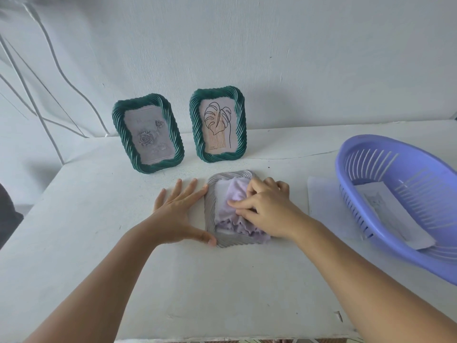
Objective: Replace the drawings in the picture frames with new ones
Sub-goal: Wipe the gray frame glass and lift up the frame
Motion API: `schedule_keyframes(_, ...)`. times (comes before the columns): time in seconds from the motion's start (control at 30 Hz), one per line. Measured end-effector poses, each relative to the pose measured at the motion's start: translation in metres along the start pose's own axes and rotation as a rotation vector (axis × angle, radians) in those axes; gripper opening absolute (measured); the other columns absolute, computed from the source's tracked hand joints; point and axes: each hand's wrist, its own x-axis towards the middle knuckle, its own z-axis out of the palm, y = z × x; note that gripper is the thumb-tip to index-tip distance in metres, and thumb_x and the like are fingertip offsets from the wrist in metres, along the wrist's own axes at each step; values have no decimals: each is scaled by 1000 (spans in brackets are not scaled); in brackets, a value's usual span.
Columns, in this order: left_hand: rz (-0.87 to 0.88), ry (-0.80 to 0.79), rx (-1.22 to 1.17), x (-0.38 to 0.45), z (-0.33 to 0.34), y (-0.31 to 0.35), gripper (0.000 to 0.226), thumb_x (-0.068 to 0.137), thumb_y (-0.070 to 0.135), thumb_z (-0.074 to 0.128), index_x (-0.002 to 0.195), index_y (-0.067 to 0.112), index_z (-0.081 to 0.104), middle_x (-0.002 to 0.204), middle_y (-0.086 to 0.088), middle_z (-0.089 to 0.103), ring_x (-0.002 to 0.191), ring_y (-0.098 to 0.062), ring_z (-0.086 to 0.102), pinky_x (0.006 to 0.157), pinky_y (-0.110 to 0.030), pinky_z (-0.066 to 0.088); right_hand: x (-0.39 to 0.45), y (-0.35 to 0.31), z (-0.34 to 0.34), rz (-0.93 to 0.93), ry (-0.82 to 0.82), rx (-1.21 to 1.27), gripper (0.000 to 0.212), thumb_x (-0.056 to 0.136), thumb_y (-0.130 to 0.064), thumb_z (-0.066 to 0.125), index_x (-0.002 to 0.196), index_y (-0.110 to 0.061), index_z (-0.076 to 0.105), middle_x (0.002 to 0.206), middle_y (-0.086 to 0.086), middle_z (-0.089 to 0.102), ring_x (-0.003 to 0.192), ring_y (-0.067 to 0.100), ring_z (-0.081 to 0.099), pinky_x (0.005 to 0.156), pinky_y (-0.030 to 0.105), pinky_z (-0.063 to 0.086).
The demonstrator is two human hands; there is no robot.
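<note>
A grey ribbed picture frame (210, 214) lies flat on the white table in the middle. My left hand (176, 214) presses flat against its left edge, fingers spread. My right hand (265, 206) rests on top of the frame, fingers bunched on a pale lilac cloth (236, 194) that covers its inside. Two green twisted-rim frames stand upright against the wall behind: the left green frame (148, 133) shows a grey rose drawing, the right green frame (218, 125) a line drawing of a leaf.
A purple slotted plastic basket (371, 219) sits at the right with a sheet of paper (385, 204) inside it. Another white sheet (326, 206) lies partly under the basket. The table's front edge (222, 339) runs along the bottom.
</note>
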Motion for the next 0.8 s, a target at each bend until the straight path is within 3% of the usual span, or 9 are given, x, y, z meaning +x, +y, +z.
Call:
schedule_keyframes(0.1,4,0,-5,0,0,0,142,38,102,60,156,54,-2,166,20,-17,148,-9,-34,122,-49,-19,-18,13,-12,-57,-54,-8,29,99,-56,50,126,-65,55,98,-15,35,101,12,30,94,34,16)
schedule_keyframes(0.17,2,-5,-6,0,0,1,142,38,102,59,156,54,-3,166,20,-18,148,-9,-34,122,-49,-20,-17,23,-17,2,-14,-27,28,99,-56,50,124,-65,57,97,-15,36,100,12,32,94,34,17)
schedule_keyframes(0.37,2,-11,-12,1,-1,0,141,38,102,60,156,55,-3,165,21,-19,147,-8,-35,122,-51,-19,4,3,1,113,136,-56,24,99,-45,57,120,-50,69,96,-9,39,100,22,45,94,45,32)
schedule_keyframes(0.47,4,-11,-9,0,0,0,142,38,103,59,156,54,-3,165,20,-19,148,-8,-35,122,-50,-19,-13,8,-2,37,15,31,28,100,-49,53,126,-56,63,94,-15,34,98,12,35,94,36,23)
schedule_keyframes(0.57,6,-6,-12,0,0,0,141,39,102,60,156,54,-2,165,20,-19,148,-8,-34,122,-50,-19,-26,19,-15,9,-36,42,27,99,-55,50,124,-63,59,92,-15,37,98,11,37,96,35,23)
schedule_keyframes(0.8,6,-15,-9,0,0,0,141,40,102,60,156,55,-4,165,22,-20,147,-8,-35,122,-51,-19,0,5,-3,113,98,-64,27,101,-45,52,124,-50,66,99,-6,45,103,21,48,96,45,33)
